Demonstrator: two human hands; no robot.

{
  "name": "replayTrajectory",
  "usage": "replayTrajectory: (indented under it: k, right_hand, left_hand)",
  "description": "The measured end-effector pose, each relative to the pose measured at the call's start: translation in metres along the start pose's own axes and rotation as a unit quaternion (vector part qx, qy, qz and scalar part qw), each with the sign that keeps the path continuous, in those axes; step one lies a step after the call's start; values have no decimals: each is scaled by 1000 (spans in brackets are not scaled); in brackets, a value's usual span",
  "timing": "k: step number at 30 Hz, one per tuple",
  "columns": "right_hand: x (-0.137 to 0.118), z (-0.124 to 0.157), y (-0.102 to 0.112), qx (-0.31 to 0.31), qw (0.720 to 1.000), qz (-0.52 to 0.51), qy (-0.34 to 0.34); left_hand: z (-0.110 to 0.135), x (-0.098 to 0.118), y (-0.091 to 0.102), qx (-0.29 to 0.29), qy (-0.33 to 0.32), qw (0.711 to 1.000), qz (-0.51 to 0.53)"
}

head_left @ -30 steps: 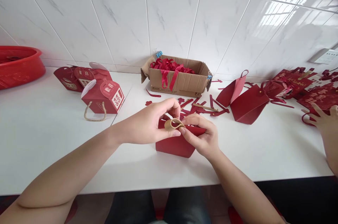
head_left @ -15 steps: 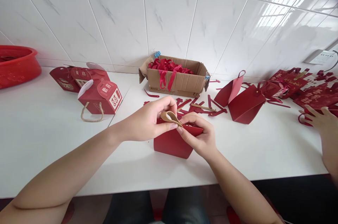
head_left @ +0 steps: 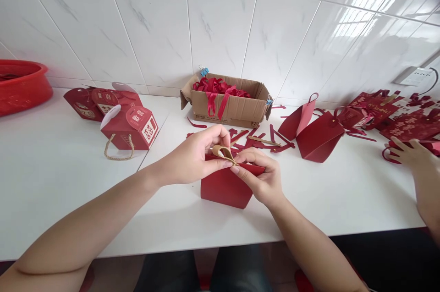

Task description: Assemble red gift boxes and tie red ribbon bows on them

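Observation:
A plain red gift box [head_left: 225,189] stands upright on the white table in front of me, its top edge partly covered by my fingers. Above that edge, a tan strap [head_left: 220,151] is bent into a loop. My left hand [head_left: 201,154] pinches the strap between thumb and fingers. From the other side, my right hand [head_left: 263,175] closes its thumb and fingers on the strap's lower end at the top of the box. The thumbs nearly meet at a small fastener there, mostly hidden.
Behind my hands lie several loose red and tan straps [head_left: 266,140]. A cardboard box [head_left: 227,111] of red ribbons stands by the wall. Printed gift boxes [head_left: 130,127] and a red basin [head_left: 25,85] are leftward; finished red boxes [head_left: 319,138] and another person's hand [head_left: 409,152] are rightward.
My hands keep their grip on the strap, with the loop tilting slightly. At the right, the other person's hand has shifted a little to the left.

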State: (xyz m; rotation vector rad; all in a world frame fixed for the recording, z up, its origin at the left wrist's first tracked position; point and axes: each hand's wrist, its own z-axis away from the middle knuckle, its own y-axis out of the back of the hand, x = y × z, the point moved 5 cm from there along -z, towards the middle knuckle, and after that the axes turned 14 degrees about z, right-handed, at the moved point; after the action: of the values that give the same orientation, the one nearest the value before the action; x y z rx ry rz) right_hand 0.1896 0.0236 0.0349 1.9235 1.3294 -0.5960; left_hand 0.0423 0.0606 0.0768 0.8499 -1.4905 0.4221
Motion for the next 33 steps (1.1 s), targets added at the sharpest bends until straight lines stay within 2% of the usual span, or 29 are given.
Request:
replayTrajectory:
  k: [5, 9, 13, 17, 22, 28, 33]
  right_hand:
    - [5, 0, -2, 20, 999, -18, -44]
    - [8, 1, -4, 3, 995, -13, -102]
    - [5, -1, -4, -11, 998, -4, -67]
    - [4, -2, -3, 6, 999, 2, -39]
    - [8, -2, 0, 24, 998, -1, -50]
    - [19, -7, 10, 71, 994, 21, -78]
    - [32, 9, 40, 142, 978, 76, -135]
  left_hand:
    - [-1, -2, 2, 17, -9, 1000, -3]
    - [-2, -3, 4, 29, -8, 1000, -3]
    - [-2, -1, 4, 35, -10, 999, -8]
    - [-2, 0, 4, 39, -14, 999, -15]
    - [-1, 0, -2, 50, -40, 998, -24]
    - [-6, -3, 1, 132, -91, 987, -27]
    - [-16, -17, 21, 203, -95, 974, -30]
